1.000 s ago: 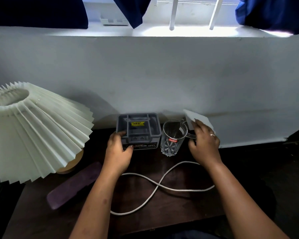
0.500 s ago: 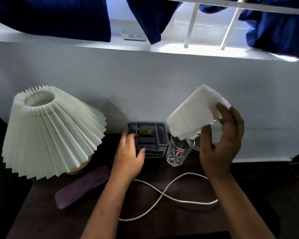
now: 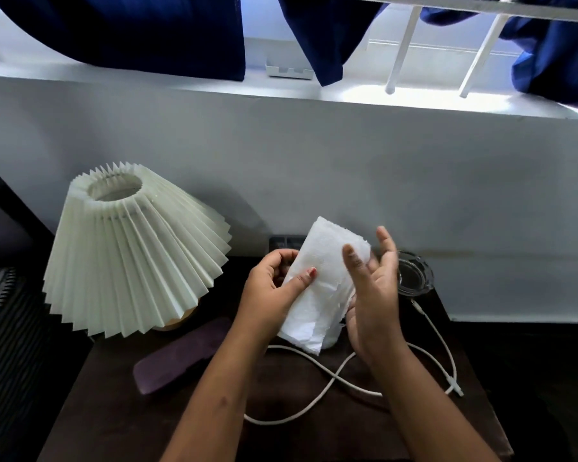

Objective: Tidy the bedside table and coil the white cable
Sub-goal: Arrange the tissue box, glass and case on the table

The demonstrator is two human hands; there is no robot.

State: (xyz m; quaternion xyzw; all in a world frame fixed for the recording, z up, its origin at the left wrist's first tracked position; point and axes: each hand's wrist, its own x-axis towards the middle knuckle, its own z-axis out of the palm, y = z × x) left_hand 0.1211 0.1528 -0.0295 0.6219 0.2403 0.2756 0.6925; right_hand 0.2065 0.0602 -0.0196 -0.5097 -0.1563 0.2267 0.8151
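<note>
I hold a white folded paper towel (image 3: 321,285) above the dark bedside table (image 3: 114,421). My left hand (image 3: 271,295) grips its left edge, thumb on top. My right hand (image 3: 371,295) supports its right side with fingers spread and the lower edge against the palm. The white cable (image 3: 331,378) lies loose in a crossed loop on the table below my hands, its plug end (image 3: 456,390) at the right. A glass ashtray (image 3: 414,275) sits behind my right hand. The grey box (image 3: 286,241) is mostly hidden by the towel.
A pleated cream lampshade (image 3: 134,255) leans at the table's left. A purple flat case (image 3: 181,358) lies in front of it. The white wall (image 3: 314,168) stands close behind, with blue curtains (image 3: 131,31) above. Striped fabric (image 3: 0,311) is at far left.
My right hand lifted the paper towel from behind the glass and brought it down in front of me. My left hand left the grey box and took the towel's left edge.
</note>
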